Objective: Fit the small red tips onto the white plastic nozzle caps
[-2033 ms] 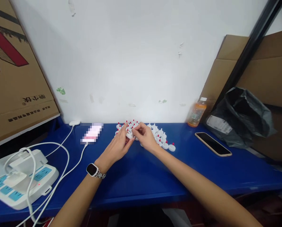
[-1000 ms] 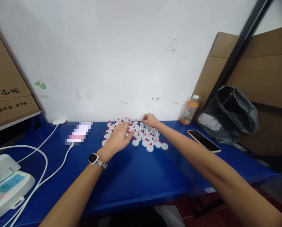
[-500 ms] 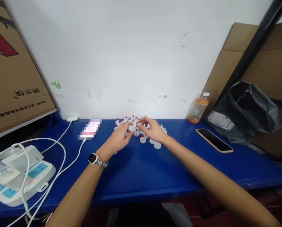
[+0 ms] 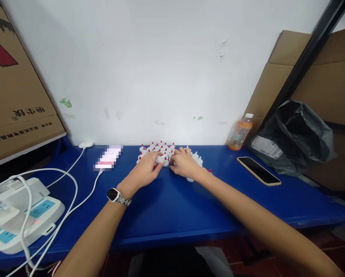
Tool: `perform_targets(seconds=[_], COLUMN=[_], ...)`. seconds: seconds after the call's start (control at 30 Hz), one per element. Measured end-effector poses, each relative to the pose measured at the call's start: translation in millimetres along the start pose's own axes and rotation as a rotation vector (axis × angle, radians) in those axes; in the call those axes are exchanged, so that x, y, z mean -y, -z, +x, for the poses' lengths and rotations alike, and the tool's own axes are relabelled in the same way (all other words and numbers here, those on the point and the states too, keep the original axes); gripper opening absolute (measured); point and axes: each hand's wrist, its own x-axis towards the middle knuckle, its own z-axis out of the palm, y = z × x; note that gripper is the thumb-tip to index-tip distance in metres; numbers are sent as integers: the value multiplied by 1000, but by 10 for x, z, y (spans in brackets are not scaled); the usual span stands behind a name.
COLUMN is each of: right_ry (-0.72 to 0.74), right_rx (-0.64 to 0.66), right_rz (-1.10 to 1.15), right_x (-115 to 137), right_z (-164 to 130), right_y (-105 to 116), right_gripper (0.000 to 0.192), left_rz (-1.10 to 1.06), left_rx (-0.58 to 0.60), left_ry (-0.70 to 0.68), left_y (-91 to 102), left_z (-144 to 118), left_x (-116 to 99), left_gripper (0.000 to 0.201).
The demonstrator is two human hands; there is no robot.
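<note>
A cluster of small white caps with red tips (image 4: 158,147) stands near the back of the blue table (image 4: 166,207), close to the white wall. My left hand (image 4: 145,171), with a watch on its wrist, pinches one white cap (image 4: 160,158) at its fingertips. My right hand (image 4: 184,163) rests over the right part of the cluster, fingers curled down on the caps; what it holds, if anything, is hidden. The two hands nearly touch over the front of the cluster.
A white power strip (image 4: 19,215) with white cables lies at the left. A charging phone (image 4: 108,157) lies left of the caps, another phone (image 4: 258,171) to the right. An orange drink bottle (image 4: 240,132), a black bag (image 4: 296,138) and cardboard boxes (image 4: 13,88) flank the table.
My right hand reached to the back of the cluster, then came back beside my left hand. Both hands have now dropped lower onto the caps, the left still pinching one.
</note>
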Motion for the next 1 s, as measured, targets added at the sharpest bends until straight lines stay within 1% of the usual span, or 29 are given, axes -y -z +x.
perform_targets(seconds=[0.13, 0.2, 0.27, 0.33, 0.4, 0.43, 0.5, 0.63, 0.8, 0.9, 1.0], right_ry=[-16, -28, -80, -135, -144, -132, -119, -159, -210, -267, -277], right_rx=[-29, -95, -221, -333, -373, -374, -374, -399, -405, -480, -629], right_rz=[26, 122, 362, 731, 1087, 1212, 1346, 1432, 1535, 1551, 1482], right_x=[12, 7, 7, 19, 45, 61, 91, 113, 114, 171, 275], right_z=[30, 39, 49, 57, 56, 51, 32, -13, -27, -30, -44], right_y=[-24, -2, 30, 51, 50, 44, 33, 46, 74, 47, 7], right_gripper=[13, 12, 11, 12, 18, 22, 29, 37, 40, 42, 40], left_rz=[8, 13, 8, 4, -3, -10, -31, -64, -70, -74, -80], left_rx=[-6, -15, -29, -47, -58, -59, -65, -47, -22, -40, -80], left_ry=[-47, -47, -38, -29, -31, -37, -55, -93, -86, -98, -113], left_y=[-8, -23, -38, -50, -56, -58, -62, -75, -109, -149, -203], left_z=[4, 9, 13, 13, 10, 9, 7, 1, -13, -4, 18], left_x=[32, 51, 60, 51, 20, 0, -44, -108, -144, -160, -172], left_gripper=[43, 43, 44, 45, 46, 46, 46, 49, 52, 53, 54])
